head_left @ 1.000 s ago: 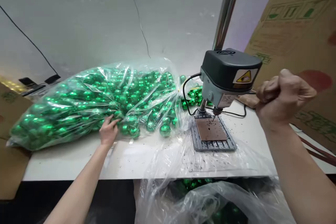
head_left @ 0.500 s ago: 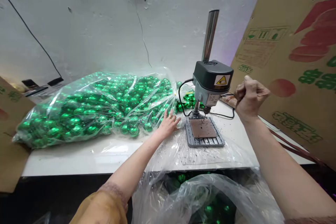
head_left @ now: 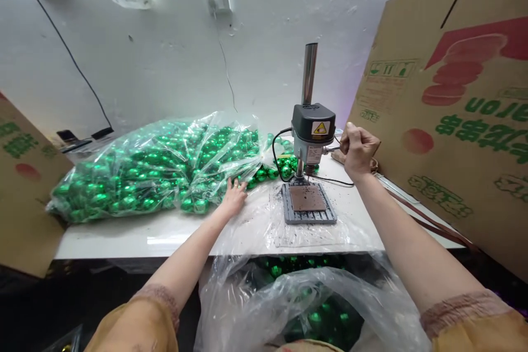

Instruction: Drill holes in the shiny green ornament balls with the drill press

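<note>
A big clear plastic bag of shiny green balls (head_left: 157,168) lies across the white table (head_left: 165,231). My left hand (head_left: 234,197) rests open at the bag's mouth, fingers spread on the plastic, holding nothing that I can see. A small grey bench drill (head_left: 311,132) stands on a slotted base with a brown plate (head_left: 307,201). My right hand (head_left: 358,148) is closed in a fist on the drill's side lever. Several loose green balls (head_left: 284,168) lie behind the drill.
Large cardboard boxes stand at the right (head_left: 454,115) and left (head_left: 20,187). A second clear bag with green balls (head_left: 313,308) hangs open below the table's front edge. A black cable (head_left: 280,159) loops beside the drill. Dark specks litter the plastic sheet around the base.
The camera has drawn back and up, showing more wall. My left hand moved right along the bag from its middle to its mouth. My right hand stayed on the lever.
</note>
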### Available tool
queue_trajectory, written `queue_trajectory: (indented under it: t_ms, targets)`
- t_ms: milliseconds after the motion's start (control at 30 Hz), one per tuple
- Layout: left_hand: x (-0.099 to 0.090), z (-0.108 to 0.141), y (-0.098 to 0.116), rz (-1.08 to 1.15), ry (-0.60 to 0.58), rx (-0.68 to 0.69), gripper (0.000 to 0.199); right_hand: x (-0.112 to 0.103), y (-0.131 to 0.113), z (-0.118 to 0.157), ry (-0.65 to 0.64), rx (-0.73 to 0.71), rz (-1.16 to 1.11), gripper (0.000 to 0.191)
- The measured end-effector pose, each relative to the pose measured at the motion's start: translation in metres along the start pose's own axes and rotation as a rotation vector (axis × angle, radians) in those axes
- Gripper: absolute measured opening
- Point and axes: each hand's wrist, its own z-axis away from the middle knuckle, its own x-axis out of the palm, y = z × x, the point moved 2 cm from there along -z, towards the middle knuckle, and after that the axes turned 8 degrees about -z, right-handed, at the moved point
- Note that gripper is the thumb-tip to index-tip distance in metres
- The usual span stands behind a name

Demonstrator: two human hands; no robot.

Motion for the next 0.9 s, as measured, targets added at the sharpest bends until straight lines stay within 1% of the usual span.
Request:
queue_trajectory:
  t_ms: [33, 133, 267, 433, 700, 900]
  targets:
    - [0.0, 0.004, -0.004, -0.003, -0.004, -0.007, 0.031, 0.002, -0.003, 0.001, 0.001, -0.03, -0.01, 0.039]
    - [-0.001, 0.015, -0.013, -0.014, -0.018, -0.018, 0.031, 0.006, -0.012, 0.004, -0.001, -0.097, -0.041, 0.051]
    - [-0.001, 0.03, -0.026, -0.032, -0.04, -0.032, 0.031, 0.009, -0.017, 0.005, -0.013, -0.119, -0.071, 0.051]
    - [0.001, 0.046, -0.038, -0.03, -0.063, -0.047, 0.034, 0.008, -0.014, 0.004, -0.023, -0.13, -0.073, 0.051]
    - [0.013, 0.062, -0.045, -0.077, -0.1, -0.074, 0.035, 0.003, -0.012, 0.002, -0.067, -0.16, -0.068, 0.047]
    - [0.011, 0.073, -0.046, -0.029, -0.063, -0.108, 0.036, 0.003, -0.016, 0.005, -0.111, -0.169, -0.077, 0.045]
